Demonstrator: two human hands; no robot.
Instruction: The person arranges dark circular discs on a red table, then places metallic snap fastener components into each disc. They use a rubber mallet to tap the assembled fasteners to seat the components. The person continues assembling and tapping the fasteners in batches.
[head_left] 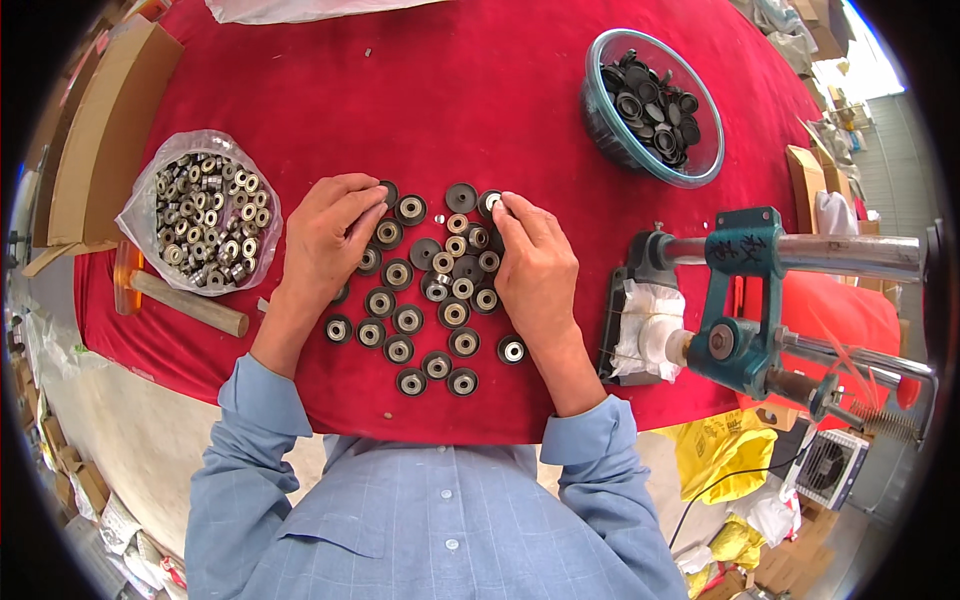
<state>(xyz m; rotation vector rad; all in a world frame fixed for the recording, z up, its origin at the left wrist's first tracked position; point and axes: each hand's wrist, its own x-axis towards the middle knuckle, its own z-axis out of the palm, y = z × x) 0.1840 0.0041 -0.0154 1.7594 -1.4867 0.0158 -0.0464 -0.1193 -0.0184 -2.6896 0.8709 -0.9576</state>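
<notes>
On the red cloth, my left hand (330,225) has its thumb and fingers closed at the edge of a black round cap (389,191). Opposite it, my right hand (537,262) pinches a black cap with a bearing (489,204) between thumb and fingertips. Between my hands lie several black caps with steel ball bearings seated in them, such as the capped bearing (408,319). Among them are loose bearings (457,224) and bare caps (461,197). A capped bearing (511,349) sits apart, beside my right wrist.
A plastic bag of bearings (265,255) lies at left, beside a wooden-handled mallet (190,302) and a cardboard box (112,135). A clear bowl (597,115) of black caps stands far right. Nearer right is a green hand press (740,300) with a wrapped white pad (650,330).
</notes>
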